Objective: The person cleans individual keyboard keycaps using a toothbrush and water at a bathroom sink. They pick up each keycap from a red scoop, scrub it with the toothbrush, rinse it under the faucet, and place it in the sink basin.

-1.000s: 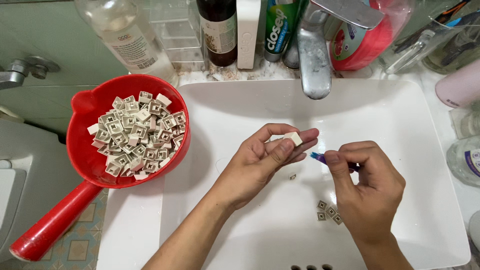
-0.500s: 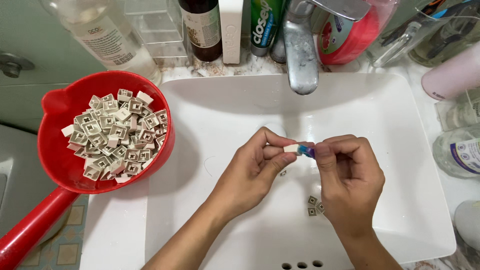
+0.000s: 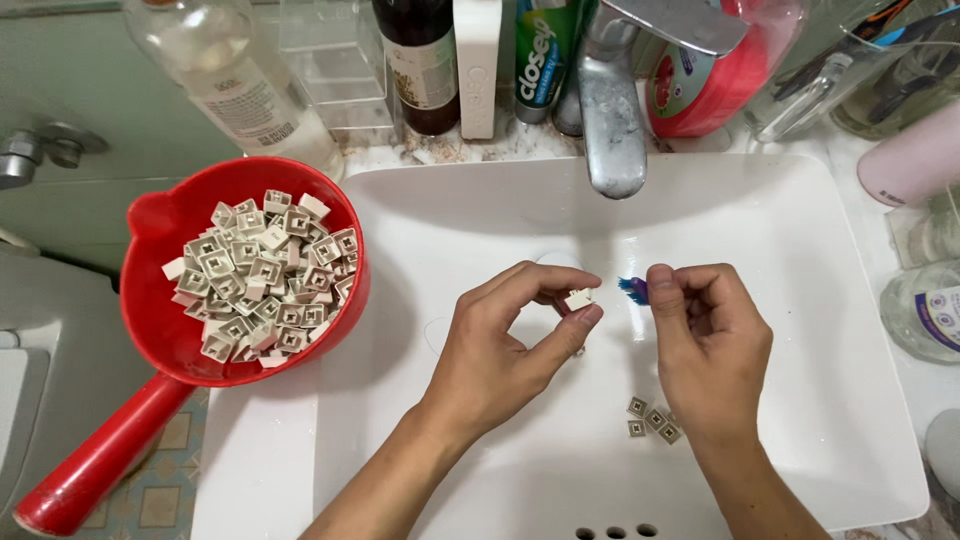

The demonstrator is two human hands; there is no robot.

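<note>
Several packages stand along the ledge behind the white sink. At far left a clear plastic bottle (image 3: 225,75) leans, carrying a white paper label (image 3: 252,105) with small dark print. Right of it sits a clear, empty-looking plastic box (image 3: 335,70). Next comes a dark brown glass bottle (image 3: 418,60) with a pale label, then a flat upright white container (image 3: 477,65), then a green tube (image 3: 540,55) with white lettering and a blue band. Behind the tap a red pouch-like pack (image 3: 715,75) shows a fruit picture. At the right edge a clear jar (image 3: 925,305) bears a white-and-purple label.
</note>
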